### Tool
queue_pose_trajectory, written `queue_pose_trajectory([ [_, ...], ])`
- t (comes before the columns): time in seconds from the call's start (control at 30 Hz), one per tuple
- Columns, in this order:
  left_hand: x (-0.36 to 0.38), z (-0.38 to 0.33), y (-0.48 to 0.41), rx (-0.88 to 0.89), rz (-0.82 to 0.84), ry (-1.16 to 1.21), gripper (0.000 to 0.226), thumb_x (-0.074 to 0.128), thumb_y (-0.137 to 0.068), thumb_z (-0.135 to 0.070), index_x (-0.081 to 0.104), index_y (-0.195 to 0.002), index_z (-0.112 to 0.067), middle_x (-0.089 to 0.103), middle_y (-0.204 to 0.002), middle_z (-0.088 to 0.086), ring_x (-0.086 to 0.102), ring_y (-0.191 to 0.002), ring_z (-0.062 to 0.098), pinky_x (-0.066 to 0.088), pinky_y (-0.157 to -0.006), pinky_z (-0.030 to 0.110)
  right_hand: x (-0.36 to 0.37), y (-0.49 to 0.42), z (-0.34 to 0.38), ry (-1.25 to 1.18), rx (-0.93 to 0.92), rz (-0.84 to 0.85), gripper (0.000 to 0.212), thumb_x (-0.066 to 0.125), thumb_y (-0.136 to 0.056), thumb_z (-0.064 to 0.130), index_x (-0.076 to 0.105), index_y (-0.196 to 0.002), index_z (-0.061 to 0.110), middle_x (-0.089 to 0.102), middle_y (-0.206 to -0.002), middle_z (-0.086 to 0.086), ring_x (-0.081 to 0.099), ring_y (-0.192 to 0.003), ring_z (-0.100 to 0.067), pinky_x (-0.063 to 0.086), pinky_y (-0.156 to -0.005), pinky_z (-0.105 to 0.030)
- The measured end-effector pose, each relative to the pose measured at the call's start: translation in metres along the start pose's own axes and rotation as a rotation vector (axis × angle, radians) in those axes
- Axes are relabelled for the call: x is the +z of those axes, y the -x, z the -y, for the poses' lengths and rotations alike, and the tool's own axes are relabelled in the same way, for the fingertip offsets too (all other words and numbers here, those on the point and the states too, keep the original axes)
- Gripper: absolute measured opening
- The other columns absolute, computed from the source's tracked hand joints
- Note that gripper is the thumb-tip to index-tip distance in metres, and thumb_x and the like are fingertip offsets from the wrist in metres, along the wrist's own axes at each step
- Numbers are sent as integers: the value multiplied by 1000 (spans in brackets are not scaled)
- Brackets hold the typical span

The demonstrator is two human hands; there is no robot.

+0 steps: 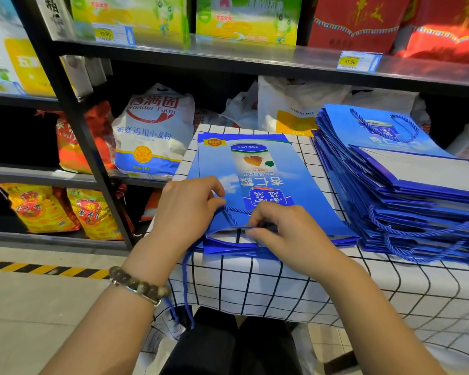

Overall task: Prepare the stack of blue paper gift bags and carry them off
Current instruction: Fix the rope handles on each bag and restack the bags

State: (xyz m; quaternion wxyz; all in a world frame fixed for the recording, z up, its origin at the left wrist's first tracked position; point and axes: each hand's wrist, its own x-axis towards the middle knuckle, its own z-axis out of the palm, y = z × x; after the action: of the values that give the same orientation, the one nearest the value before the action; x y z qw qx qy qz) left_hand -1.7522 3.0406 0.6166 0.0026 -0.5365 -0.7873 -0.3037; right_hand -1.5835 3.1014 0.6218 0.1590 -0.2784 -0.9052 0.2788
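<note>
1. Closest to me is the beaded bracelet (140,286) on my left wrist; both forearms reach forward over the near edge of the desk (336,288), which wears a white cloth with a black grid.
2. My left hand (187,212) is curled, thumb and fingers pinching the left edge of the blue bag (268,169) just by its mouth; I judge this steadies the bag so it cannot slide on the cloth.
3. My right hand (282,234) is curled too, fingertips nipping the rim of the mouth where the cord comes through; whether they hold rim or cord alone I cannot tell.
4. That bag lies flat with its mouth toward me, so the opening and handles sit right under my hands; one rope handle (186,288) dangles over the desk edge.
5. It tops a few other flat bags, whose edges show beneath its mouth.
6. Glossy blue paper, sky-and-cloud print, a drink can pictured at the middle; the lettering reads upside down from my seat.
7. The stack (406,190) of matching bags lies just right of it, fanned and uneven, cords trailing from its near side; I judge it needs squaring before I can carry it.
</note>
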Motion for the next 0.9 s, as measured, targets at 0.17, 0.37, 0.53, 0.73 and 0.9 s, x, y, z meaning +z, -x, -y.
queue_pose_trajectory([
  [0.17,2,-4,-3,44,-48,11,8,60,-87,-29,64,-86,-22,61,-76,-5,59,-85,22,40,-85,37,-2,2,1,101,-68,-13,10,60,-86,27,54,-79,31,61,-74,13,56,-75,-11,48,-71,-33],
  [0.37,7,0,-2,47,31,-70,20,61,-86,-33,63,-104,-24,60,-104,-1,55,-102,20,38,-86,33,2,9,0,202,-193,67,35,65,-76,50,58,-102,28,53,-96,19,45,-89,-1,40,-80,-22],
  [0.53,-1,7,4,-29,50,98,12,54,-91,-22,66,-94,-22,65,-95,-5,57,-91,17,43,-76,26,4,11,-2,209,-222,-23,36,55,-81,49,62,-106,24,66,-100,9,57,-94,-14,49,-79,-36],
  [0.73,-14,19,6,-57,322,469,59,33,-75,23,67,-102,-16,67,-103,-5,59,-101,10,47,-74,7,-1,0,2,255,-235,-397,41,32,-86,44,65,-100,23,72,-78,1,66,-68,-27,50,-53,-36],
  [0.9,-13,18,0,36,162,516,23,66,-84,-19,65,-102,-33,66,-105,-18,57,-98,-4,45,-83,20,-12,-13,21,331,-368,-619,32,42,-86,36,69,-90,20,71,-69,0,66,-60,-25,51,-45,-34],
])
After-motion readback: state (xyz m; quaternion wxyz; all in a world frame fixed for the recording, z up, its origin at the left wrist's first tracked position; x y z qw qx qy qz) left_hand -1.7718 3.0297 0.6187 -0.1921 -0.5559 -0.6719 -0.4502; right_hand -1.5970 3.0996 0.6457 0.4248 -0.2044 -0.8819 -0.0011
